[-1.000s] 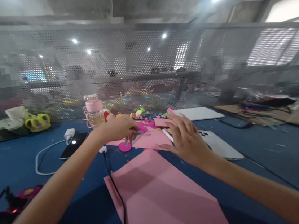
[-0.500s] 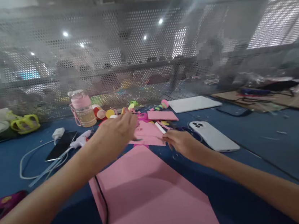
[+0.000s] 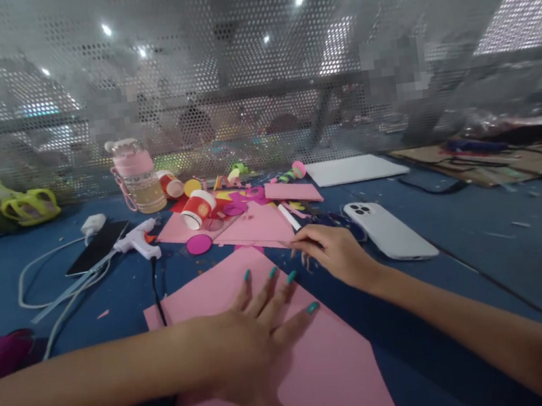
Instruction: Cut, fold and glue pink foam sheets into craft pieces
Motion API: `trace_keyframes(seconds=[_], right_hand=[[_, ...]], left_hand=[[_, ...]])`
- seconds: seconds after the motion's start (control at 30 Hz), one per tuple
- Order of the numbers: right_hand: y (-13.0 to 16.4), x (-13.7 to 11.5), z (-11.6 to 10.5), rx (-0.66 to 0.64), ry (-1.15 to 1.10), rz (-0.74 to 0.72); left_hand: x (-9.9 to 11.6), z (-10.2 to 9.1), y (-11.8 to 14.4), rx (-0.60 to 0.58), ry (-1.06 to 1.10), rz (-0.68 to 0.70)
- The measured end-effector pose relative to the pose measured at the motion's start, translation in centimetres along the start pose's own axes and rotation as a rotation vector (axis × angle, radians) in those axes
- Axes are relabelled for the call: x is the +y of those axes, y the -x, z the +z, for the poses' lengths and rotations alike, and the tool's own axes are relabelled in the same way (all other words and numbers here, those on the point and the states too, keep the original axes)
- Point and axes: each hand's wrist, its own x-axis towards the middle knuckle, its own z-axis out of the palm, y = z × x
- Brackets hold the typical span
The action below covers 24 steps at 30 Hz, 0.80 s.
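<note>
**Pink sheet (image 3: 329,354) under a flat left hand (image 3: 248,337), right hand (image 3: 339,254) at the white marker (image 3: 288,217)**

We read the work as under way. Cut pieces are already about the centre of the frame: a magenta disc (image 3: 199,244), scraps of magenta paper (image 3: 236,203) and smaller pink sheets (image 3: 264,227), with a red-and-white paper cup (image 3: 199,210) tipped among them. The large sheet lies across the lower middle of the frame, on the blue bench (image 3: 484,295). We see no cut or drawn line on its visible part, so we judge it has yet to be worked; the left hand and forearm hide some of it.

Left fingers: spread wide, laid on the large sheet, nothing held.

Right fingers: bent and drawn together by the marker's dark lower end, just right of centre. We cannot tell whether they grip it or merely sit against it.

Also noted: a glue gun (image 3: 140,241) lying at centre left, its dark cord (image 3: 157,296) running down towards the left forearm; a white phone (image 3: 388,231) at centre right, near the right hand.
</note>
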Motion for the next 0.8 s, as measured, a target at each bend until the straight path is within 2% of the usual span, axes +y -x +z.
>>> trace_keyframes(seconds=[0.1,0.2,0.33,0.57,0.7,0.8], right_hand=[[0.1,0.3,0.1,0.055,0.058,-0.050],[0.3,0.6,0.0,0.082,0.065,-0.034],[0.3,0.8,-0.1,0.142,0.076,-0.006],[0.2,0.5,0.1,0.097,0.035,0.014],[0.4,0.2,0.4,0.093,0.043,-0.011],[0.4,0.1,0.9,0.085,0.045,-0.068]], left_hand=[[0.8,-1.0,0.1,-0.016,0.055,-0.030],[0.7,-1.9,0.3,-0.044,0.123,-0.026],[0.5,-2.2,0.5,-0.014,0.126,-0.054],[2.2,-1.2,0.4,0.019,0.146,-0.071],[3.5,0.2,0.3,0.037,0.129,-0.130],[4.0,0.9,0.3,0.102,0.093,-0.137]])
